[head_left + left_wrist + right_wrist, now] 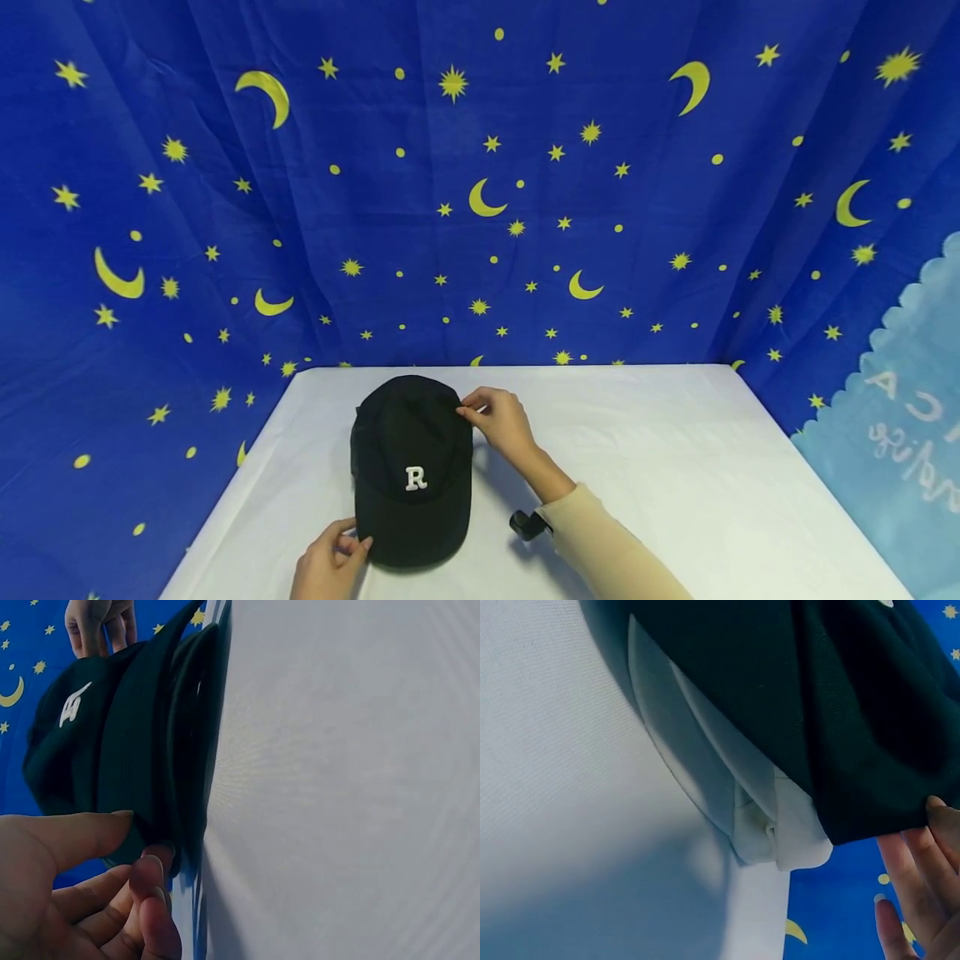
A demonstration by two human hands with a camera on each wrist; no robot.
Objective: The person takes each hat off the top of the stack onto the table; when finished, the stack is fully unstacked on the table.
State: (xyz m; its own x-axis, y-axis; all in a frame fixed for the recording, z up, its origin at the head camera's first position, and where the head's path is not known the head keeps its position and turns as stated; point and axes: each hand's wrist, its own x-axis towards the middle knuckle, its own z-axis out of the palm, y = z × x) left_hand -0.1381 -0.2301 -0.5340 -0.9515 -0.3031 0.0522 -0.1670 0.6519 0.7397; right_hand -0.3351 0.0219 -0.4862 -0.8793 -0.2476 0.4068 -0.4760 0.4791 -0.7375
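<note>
A black baseball cap (412, 425) with a white letter R on its front lies crown up on the white table, brim toward me. At the near left, my left hand (328, 562) pinches the brim's edge between thumb and fingers. My right hand (501, 419) pinches the lower rim of the crown on the far right side. Beneath the black cap, a white cap (804, 829) and pale brims (679, 735) show in the right wrist view. The left wrist view also shows layered brims under the top one; their number is hard to tell.
The white-covered table (637, 467) stretches right of the caps. A blue curtain (420, 208) with yellow moons and stars rises behind and at the sides. Light blue cloth (900, 367) with lettering hangs at the right. A black camera (527, 525) projects from my right wrist.
</note>
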